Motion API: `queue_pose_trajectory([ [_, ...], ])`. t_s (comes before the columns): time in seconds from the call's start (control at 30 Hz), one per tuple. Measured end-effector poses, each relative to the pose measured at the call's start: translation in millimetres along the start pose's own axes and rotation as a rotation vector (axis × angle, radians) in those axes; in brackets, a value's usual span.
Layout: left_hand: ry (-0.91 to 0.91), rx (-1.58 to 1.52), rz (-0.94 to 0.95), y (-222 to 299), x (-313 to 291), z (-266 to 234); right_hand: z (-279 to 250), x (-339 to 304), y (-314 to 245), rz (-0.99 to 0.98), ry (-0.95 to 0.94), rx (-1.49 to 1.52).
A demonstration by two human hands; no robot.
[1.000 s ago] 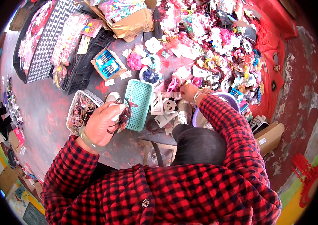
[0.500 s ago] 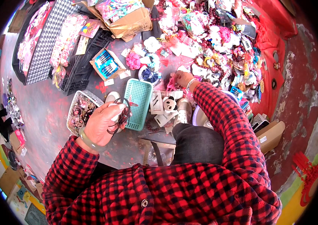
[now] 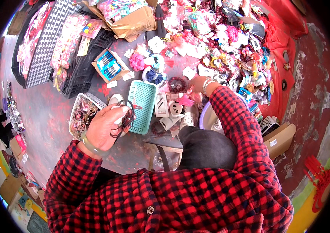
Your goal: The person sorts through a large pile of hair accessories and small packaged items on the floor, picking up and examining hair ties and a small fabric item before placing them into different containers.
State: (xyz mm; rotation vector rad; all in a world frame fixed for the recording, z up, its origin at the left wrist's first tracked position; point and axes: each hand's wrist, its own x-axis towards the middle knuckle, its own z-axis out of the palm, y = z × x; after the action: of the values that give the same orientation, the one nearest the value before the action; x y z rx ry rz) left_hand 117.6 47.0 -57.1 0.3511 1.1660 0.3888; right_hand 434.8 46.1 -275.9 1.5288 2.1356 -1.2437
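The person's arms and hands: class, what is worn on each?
Long red-and-black checked sleeves cover both arms. The left hand is ungloved, with a greenish band at the wrist; the right hand, also ungloved, has a pale bracelet.

Head-worn fisheye, looking down, rim somewhat unclear

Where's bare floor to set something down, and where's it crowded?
The widest patch of grey, red-flecked floor lies left of the white perforated basket, between the black crate and your red-black checked left sleeve. A smaller one sits on your side of the turquoise perforated basket. It's crowded around your right hand, beside the heap of multicoloured hair accessories.
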Motion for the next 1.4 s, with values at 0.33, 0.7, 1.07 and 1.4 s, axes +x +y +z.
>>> queue_pose_trajectory([
  [0.33,-0.028,0.05,-0.045,3.3,4.2,11.8,38.7,104.7,-32.7,0.011,-0.001,-0.022],
  [0.7,-0.038,0.012,-0.023,6.7,-1.5,-0.8,68.0,62.2,31.2,0.356,0.431,0.667],
  [1.07,0.009,0.022,-0.019,6.8,-3.0,1.3,49.6,69.9,-88.5,0.003,0.296,0.263],
  [1.4,-0.026,0.026,-0.027,7.1,-1.6,-3.7,63.3,92.1,-15.9,-0.192,0.345,-0.098],
])
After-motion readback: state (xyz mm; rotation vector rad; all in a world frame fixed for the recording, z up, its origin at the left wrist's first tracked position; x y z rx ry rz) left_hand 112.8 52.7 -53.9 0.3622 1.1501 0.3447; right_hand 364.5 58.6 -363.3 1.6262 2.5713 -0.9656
